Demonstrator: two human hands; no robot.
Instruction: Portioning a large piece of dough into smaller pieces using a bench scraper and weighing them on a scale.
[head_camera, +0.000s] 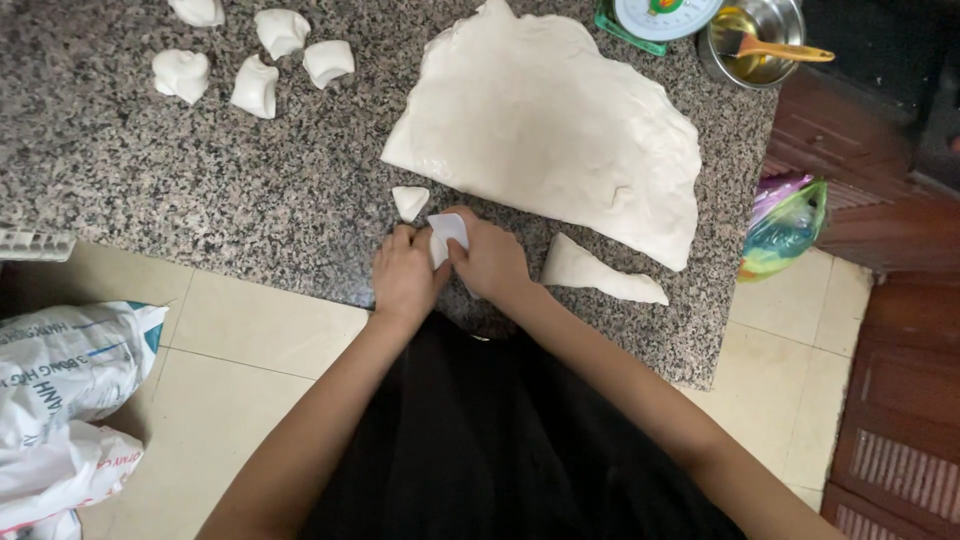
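Observation:
Both hands meet at the near edge of a speckled granite counter (250, 180). My left hand (403, 278) and my right hand (492, 262) are closed together around a small flat white piece (448, 230); I cannot tell if it is dough or a scraper. Just beyond the hands lies a small triangular dough scrap (409, 201). A large flattened sheet of dough (550, 130) spreads over the counter behind it. A long wedge of cut dough (598, 275) lies to the right of my right hand.
Several small dough lumps (255, 88) sit at the far left of the counter. A kitchen scale (655, 18) and a metal bowl of oil (752, 40) with a brush stand at the back right. White sacks (60, 380) lie on the tiled floor at left, a coloured bag (785, 225) at right.

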